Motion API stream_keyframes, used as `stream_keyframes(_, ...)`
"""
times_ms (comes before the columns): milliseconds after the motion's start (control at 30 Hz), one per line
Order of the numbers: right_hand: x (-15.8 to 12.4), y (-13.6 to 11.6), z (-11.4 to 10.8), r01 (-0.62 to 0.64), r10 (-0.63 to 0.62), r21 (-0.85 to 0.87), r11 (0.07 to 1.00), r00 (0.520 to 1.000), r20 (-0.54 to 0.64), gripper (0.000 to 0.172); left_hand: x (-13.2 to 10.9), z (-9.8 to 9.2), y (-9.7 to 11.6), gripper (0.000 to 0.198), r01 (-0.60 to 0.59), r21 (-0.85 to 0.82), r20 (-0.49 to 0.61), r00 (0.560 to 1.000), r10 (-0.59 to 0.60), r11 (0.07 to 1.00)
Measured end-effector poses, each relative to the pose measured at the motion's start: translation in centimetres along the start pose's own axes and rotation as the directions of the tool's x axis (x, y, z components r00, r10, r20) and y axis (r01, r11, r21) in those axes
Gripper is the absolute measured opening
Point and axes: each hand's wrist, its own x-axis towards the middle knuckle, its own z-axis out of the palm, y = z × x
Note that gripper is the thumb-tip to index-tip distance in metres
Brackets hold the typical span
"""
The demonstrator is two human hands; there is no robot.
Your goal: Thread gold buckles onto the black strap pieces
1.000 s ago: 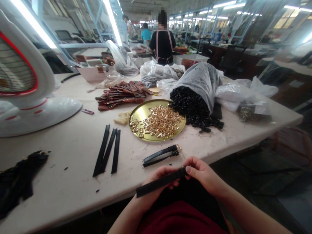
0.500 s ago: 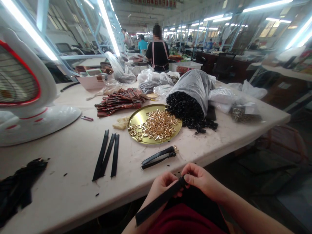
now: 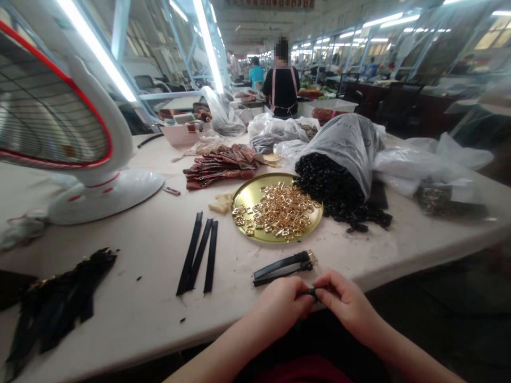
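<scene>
My left hand (image 3: 281,302) and my right hand (image 3: 344,299) meet at the table's front edge, fingers pinched on a black strap (image 3: 313,292). Only a short dark bit of it shows between the fingertips; the rest is hidden behind my left hand. Just beyond lie black straps with a gold buckle (image 3: 281,266). To the left, several loose flat black straps (image 3: 211,256) lie side by side. A round gold tray (image 3: 248,198) bears a heap of small gold buckles (image 3: 284,210). Small black pieces (image 3: 335,183) spill from a grey plastic bag (image 3: 346,142) beside it.
A white fan (image 3: 107,194) with a red rim stands at the left. Nearer lies a pile of black straps (image 3: 66,298). Brown-red leather pieces (image 3: 223,165) and clear plastic bags (image 3: 275,130) sit farther back. A person (image 3: 282,85) stands beyond the table, facing away.
The view has swung left, so the scene sits farther right. My left hand has turned its back upward, and the strap's long end that stuck out toward me is now out of sight.
</scene>
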Motion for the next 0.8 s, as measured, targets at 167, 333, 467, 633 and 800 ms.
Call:
stream_keyframes(167, 3.5, 0.8, -0.3, 0.087, -0.096, -0.19, 0.978, 0.995, -0.037, 0.015, 3.0, -0.4, -0.1, 0.026, -0.085, 0.288, -0.179, 0.974, 0.14, 0.954)
stream_keyframes(333, 7.5, 4.1, -0.1, 0.212, -0.26, -0.444, 0.871, 0.964, -0.05, 0.022, 5.2, -1.8, -1.7, 0.024, 0.015, 0.501, -0.322, 0.931, 0.17, 0.865)
stream_keyframes(467, 8.5, 6.0, 0.6, 0.272, -0.348, -0.482, 0.833, 0.935, -0.073, 0.032, 3.6, -6.7, -5.3, 0.027, 0.36, 0.426, -0.583, 0.811, -0.053, 0.83)
stream_keyframes(633, 8.2, 6.1, 0.6, 0.229, -0.29, -0.371, 0.9, 0.95, -0.118, 0.033, 1.5, -13.7, -11.0, 0.03, 0.671, 0.259, -0.72, 0.613, -0.324, 0.695)
stream_keyframes(800, 8.2, 5.4, 0.4, 0.239, -0.297, -0.301, 0.923, 0.94, -0.167, 0.027, 2.0, -14.1, -11.7, 0.019, 0.639, 0.209, -0.7, 0.626, -0.342, 0.74)
